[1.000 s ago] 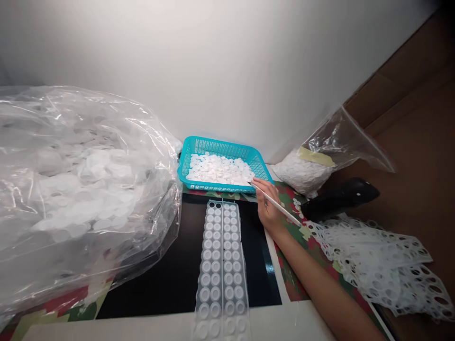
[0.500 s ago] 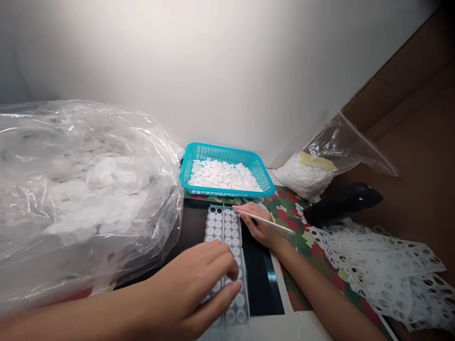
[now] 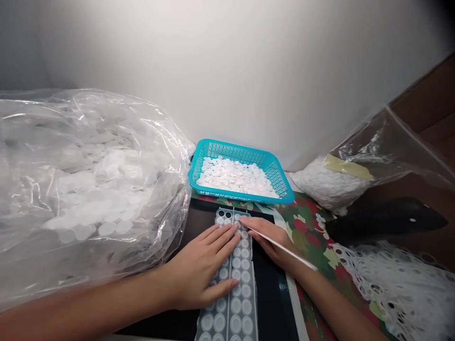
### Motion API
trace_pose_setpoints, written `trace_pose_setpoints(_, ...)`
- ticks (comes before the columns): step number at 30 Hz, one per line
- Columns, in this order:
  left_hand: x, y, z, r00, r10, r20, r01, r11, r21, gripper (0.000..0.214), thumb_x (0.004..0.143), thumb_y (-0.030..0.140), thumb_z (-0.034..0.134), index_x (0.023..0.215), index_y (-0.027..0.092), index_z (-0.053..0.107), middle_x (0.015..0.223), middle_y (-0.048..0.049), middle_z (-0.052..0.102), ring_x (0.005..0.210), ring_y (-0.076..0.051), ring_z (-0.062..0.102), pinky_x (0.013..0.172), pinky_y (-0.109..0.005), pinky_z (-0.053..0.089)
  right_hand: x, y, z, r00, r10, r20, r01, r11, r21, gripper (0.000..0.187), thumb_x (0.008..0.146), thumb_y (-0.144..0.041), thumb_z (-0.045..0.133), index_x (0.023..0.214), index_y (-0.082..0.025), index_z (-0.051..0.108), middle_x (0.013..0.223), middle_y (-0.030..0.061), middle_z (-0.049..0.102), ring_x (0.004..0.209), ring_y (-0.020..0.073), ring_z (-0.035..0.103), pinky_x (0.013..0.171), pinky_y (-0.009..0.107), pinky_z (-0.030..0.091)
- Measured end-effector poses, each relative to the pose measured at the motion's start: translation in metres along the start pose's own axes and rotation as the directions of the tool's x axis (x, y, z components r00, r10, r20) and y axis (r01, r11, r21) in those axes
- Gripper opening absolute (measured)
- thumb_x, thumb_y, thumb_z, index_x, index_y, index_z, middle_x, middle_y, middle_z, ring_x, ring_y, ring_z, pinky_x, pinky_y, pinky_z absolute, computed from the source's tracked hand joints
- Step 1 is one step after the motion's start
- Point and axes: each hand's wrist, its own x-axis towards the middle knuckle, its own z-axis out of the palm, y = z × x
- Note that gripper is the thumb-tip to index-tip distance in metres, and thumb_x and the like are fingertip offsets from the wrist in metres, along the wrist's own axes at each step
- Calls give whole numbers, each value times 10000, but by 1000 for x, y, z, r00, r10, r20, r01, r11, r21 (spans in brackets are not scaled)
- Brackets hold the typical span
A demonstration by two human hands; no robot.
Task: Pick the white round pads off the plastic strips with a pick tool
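Observation:
A clear strip of white round discs lies on a black mat. My left hand rests flat on the strip with its fingers stretched out toward the strip's far end. My right hand grips a thin white stick like a pen, with the stick's tip at the strip's far end near several emptied holes. Behind the strip stands a turquoise basket full of loose white discs.
A large clear plastic bag of white discs fills the left side. At the right are a smaller bag of white bits, a black object and a heap of punched-out white strips. A white wall stands behind.
My left hand came in from the lower left and now lies flat on the strip. My right hand moved with the stick from the basket's edge to the strip's far end.

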Motion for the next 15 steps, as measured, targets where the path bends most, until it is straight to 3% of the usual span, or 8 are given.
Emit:
trace_pose_setpoints(3,1,-1,1,1000,2,-1,-2,1000,-5,715,907,531,358,1473,158,129,1529,-98,102,1406,-261,138,1154,-425,144,1,0,-1,999,-25,37,26,999,-40,380,954,-199,385,1323,-228,472,1282,58,577,1202,177,522,1019,356,459)
trace_pose_setpoints(10,0,0,3,999,9,-47,-11,1000,-28,708,898,509,399,1460,135,187,1504,-130,221,1393,-284,185,1148,-440,156,4,-5,-4,980,-95,176,147,939,-310,432,932,-188,435,1361,-242,438,1360,78,509,1242,218,487,1023,397,458)
trace_pose_setpoints(15,1,0,3,999,15,-33,-15,1000,-11,729,892,509,398,1462,118,169,1511,-139,189,1398,-280,168,1148,-438,144,5,-7,-2,985,-112,130,150,933,-328,429,929,-140,409,1347,-229,455,1327,101,538,1232,225,500,1008,408,474)
